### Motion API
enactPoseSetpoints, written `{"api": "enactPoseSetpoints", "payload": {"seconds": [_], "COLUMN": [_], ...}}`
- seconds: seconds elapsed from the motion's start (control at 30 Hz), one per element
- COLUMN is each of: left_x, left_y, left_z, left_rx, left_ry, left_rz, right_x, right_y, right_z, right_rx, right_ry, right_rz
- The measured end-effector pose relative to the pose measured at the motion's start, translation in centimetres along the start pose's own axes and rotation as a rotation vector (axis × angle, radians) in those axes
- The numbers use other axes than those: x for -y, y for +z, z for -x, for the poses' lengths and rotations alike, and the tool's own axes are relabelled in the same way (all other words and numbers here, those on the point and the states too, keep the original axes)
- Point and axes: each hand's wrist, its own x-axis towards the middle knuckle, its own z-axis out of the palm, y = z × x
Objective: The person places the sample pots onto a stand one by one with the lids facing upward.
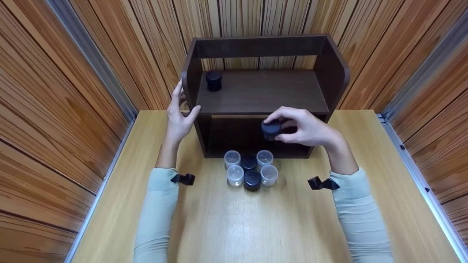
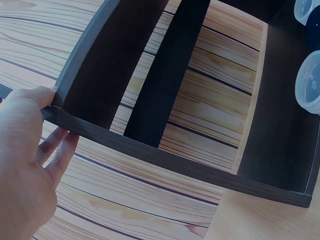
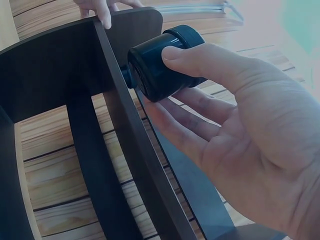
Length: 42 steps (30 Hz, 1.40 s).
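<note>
My right hand (image 1: 305, 126) pinches a small black lidded jar (image 1: 271, 128) between thumb and fingers, in front of the shelf's middle board. In the right wrist view the held jar (image 3: 162, 65) is tilted, its ribbed lid towards my palm. My left hand (image 1: 179, 118) holds the left side panel of the dark brown shelf (image 1: 263, 91), thumb on its front edge and fingers along the outside. Another black jar (image 1: 214, 81) stands at the left of the upper board. Two more black jars (image 1: 252, 180) stand on the table below, between two pairs of clear plastic cups (image 1: 235, 175).
The two-tier shelf stands at the back of the light wooden table (image 1: 237, 226), with an open lower compartment (image 1: 234, 133). Wood-patterned walls (image 1: 241, 18) enclose the table at the back and sides. Metal rails (image 1: 420, 182) run along the side edges.
</note>
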Motion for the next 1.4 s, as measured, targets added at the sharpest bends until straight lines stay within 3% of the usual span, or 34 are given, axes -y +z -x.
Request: {"api": "enactPoseSetpoints", "payload": {"seconds": [0.17,0.57,0.97,1.4], "left_x": [-0.2,0.0,-0.2,0.0], "left_y": [0.3,0.4,0.0,0.1], "left_z": [-0.2,0.0,0.1,0.1], "left_rx": [0.004,-0.009,-0.002,-0.011], "left_ry": [-0.003,0.030,-0.007,0.015], "left_rz": [-0.008,0.000,-0.001,0.010], "right_x": [0.1,-0.5,-0.9,0.4], "right_y": [-0.1,1.1,3.3,4.1], "right_z": [-1.2,-4.2,-7.3,-10.6], "right_rx": [-0.032,-0.223,-0.374,-0.385], "right_ry": [0.005,-0.012,-0.024,0.013], "right_rz": [-0.037,-0.152,-0.223,-0.230]}}
